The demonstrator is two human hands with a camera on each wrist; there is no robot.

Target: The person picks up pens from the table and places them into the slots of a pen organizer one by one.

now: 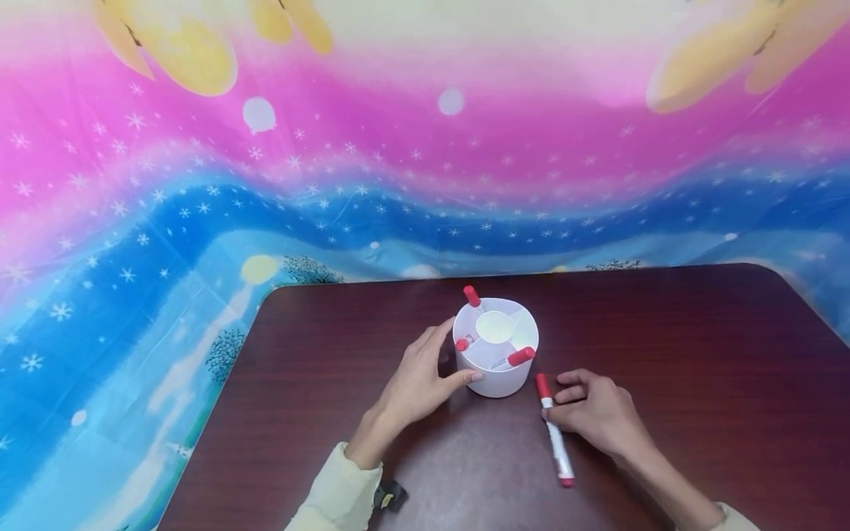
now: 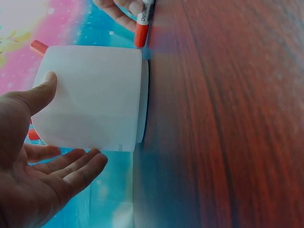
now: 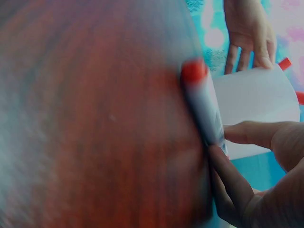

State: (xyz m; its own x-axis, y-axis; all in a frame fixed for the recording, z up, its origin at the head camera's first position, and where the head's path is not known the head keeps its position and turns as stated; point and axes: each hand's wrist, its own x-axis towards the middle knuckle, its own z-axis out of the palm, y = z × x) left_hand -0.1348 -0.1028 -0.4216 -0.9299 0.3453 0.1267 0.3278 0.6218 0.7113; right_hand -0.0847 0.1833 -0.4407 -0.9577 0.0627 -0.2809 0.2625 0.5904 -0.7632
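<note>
A white round desk organizer [image 1: 494, 383] with divided compartments stands on the table. Three red-capped markers lean in it: one at the back [image 1: 471, 296], one at the left [image 1: 462, 344], one at the front right [image 1: 521, 357]. My left hand [image 1: 415, 376] rests against the organizer's left side, thumb on the front wall and fingers fairly straight along the side. To the right of the organizer, my right hand [image 1: 600, 413] pinches a white marker [image 1: 556, 439] between thumb and fingers. Its red cap points toward the organizer; in the right wrist view its red tail end is blurred.
The dark brown wooden table [image 1: 319, 354] reaches back to a colourful curtain [image 1: 425, 147] with snowflakes. Near the left sleeve [image 1: 341, 479], a small black object [image 1: 390, 496] shows at the wrist.
</note>
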